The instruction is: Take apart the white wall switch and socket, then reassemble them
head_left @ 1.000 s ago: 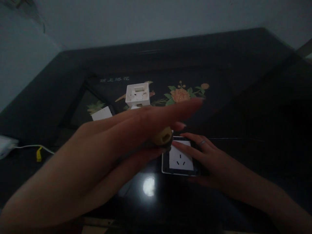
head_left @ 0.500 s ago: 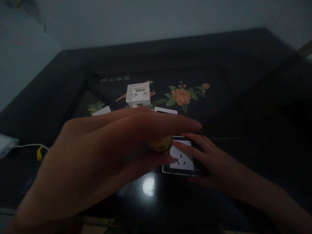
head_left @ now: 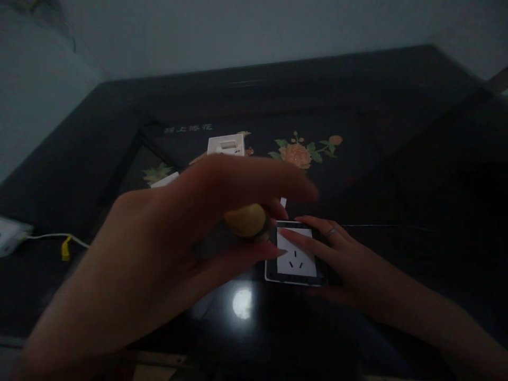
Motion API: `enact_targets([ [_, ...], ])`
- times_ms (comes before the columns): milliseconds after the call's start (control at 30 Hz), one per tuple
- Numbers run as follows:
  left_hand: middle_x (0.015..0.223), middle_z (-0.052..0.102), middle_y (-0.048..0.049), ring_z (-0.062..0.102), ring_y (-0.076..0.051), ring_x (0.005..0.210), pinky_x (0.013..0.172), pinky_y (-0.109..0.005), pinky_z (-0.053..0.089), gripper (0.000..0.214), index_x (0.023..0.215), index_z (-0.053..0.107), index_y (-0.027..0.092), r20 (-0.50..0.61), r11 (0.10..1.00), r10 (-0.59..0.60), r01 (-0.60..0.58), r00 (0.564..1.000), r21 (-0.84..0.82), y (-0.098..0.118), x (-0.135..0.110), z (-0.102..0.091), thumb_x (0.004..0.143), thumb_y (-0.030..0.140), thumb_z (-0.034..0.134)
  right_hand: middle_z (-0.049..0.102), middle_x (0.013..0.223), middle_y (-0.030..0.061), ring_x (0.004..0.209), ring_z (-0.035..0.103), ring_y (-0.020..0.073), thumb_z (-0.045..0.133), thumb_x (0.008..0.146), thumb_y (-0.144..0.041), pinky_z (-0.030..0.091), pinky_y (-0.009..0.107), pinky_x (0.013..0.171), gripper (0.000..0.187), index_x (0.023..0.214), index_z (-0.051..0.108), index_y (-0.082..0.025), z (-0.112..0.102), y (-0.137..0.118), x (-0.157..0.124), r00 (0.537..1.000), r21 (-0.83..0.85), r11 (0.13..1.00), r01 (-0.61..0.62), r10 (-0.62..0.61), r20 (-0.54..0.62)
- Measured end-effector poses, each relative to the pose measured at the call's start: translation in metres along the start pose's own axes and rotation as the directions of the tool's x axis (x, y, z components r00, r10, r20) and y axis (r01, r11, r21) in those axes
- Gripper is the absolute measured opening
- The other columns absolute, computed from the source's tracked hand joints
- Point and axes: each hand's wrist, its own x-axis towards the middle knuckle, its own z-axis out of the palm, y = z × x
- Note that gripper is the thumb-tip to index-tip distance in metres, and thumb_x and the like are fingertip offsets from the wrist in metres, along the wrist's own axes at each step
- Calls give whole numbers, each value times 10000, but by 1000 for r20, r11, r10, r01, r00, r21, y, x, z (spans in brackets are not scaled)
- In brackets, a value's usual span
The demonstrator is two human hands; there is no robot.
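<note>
My left hand [head_left: 170,233] curls around a screwdriver [head_left: 245,219], of which the rounded yellow handle end shows. Its shaft and tip are hidden by my fingers. The thumb lies below the handle, the index finger stretches above it, and the fingertips reach the left edge of a wall socket [head_left: 299,264]. That socket has a white three-slot face in a dark frame and lies face up on the black tabletop. My right hand [head_left: 337,248], with a ring on one finger, grips the socket from the right, a fingertip resting on its face.
A white open mounting box [head_left: 226,143] stands farther back, partly behind my left hand. A white piece [head_left: 164,180] shows left of it. At the far left lies a white device [head_left: 11,235] with a cable and yellow tag [head_left: 65,248]. The dark tabletop [head_left: 397,174] has painted flowers.
My left index finger has risen and the fingers have shifted around the handle. The yellow handle end has moved left and up and shows more. My right hand and the socket are nearly unchanged.
</note>
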Motion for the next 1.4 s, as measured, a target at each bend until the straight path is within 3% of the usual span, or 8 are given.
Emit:
enact_targets([
  [100,1014,732,66,743,-170,871,708,-224,617,217,1090,584,337,17,995,104,-105,994,0,0,4,4,903,333,694,308,1583,121,1396,413,361,776,723,-148,496,555,1044,1030,1550,212,-391,0,0,1,1000,7,1000,3,-3,1],
  [300,1327,646,60,701,-260,1105,920,-335,605,571,1501,297,427,186,997,73,-78,980,21,-1,2,-5,990,315,526,299,1587,117,1406,397,376,773,719,-148,497,564,1035,1044,1551,200,-413,1,2,1,1000,10,1000,-2,2,5],
  [533,1101,730,64,742,-184,925,786,-237,609,280,1168,584,327,-19,981,189,-188,982,46,1,7,6,907,331,686,305,1591,123,1417,387,374,747,744,-153,477,576,1052,988,1552,230,-388,0,0,0,1000,20,1000,-1,1,0],
  [700,1338,639,112,693,-196,1122,946,-285,580,549,1431,385,443,128,994,107,-104,986,-32,2,3,-4,965,221,570,313,1586,124,1389,426,369,760,729,-136,507,553,1025,1008,1552,236,-388,-1,0,2,1000,23,1000,-7,7,7],
  [933,1026,730,57,703,-172,861,754,-281,583,198,1045,615,306,-58,993,113,-111,992,33,1,7,5,894,403,696,315,1578,122,1395,415,355,757,741,-146,503,551,1033,995,1550,231,-389,-2,-1,1,1000,5,1000,-10,10,17],
  [1133,1233,680,62,703,-248,1046,886,-358,620,569,1493,326,435,141,999,30,-32,990,15,-1,0,-3,978,339,548,328,1571,131,1374,437,370,758,725,-130,520,554,1007,1017,1554,227,-385,-2,-2,2,1000,-7,1000,-12,12,11],
  [1267,1032,716,62,726,-181,851,753,-261,621,288,1229,606,406,35,998,52,-54,998,44,2,1,3,941,402,623,333,1571,114,1378,435,364,748,721,-122,509,553,1024,1028,1553,211,-396,-1,0,0,1000,11,1000,8,-7,-14],
  [1400,1186,693,76,717,-174,989,792,-226,598,300,1212,621,413,33,991,127,-125,991,-50,9,7,6,931,313,644,341,1561,115,1386,427,364,735,742,-130,501,558,1031,1011,1554,197,-399,0,1,0,1000,20,1000,22,-21,-19],
])
